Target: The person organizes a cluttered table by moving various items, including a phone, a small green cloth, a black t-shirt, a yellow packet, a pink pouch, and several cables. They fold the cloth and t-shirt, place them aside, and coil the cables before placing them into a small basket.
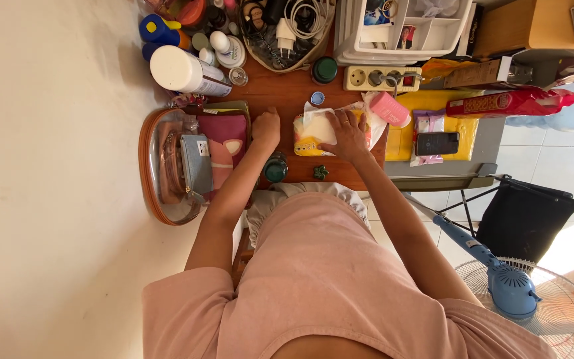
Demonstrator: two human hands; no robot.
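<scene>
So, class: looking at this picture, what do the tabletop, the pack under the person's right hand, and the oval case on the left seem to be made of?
The tabletop looks like reddish-brown wood or wood-look laminate, smooth with a slight sheen. The pack under the right hand seems to be soft plastic film, wrinkled and glossy, with a white sheet on top. The oval case looks like clear plastic with a brown rim; its contents show through.

Clad in a loose dusty-pink short-sleeved top, sleeves ending above the elbows; forearms bare. Thin ring on one finger of the right hand [348,135], at twelve o'clock. Left hand [266,127] unadorned.
</scene>
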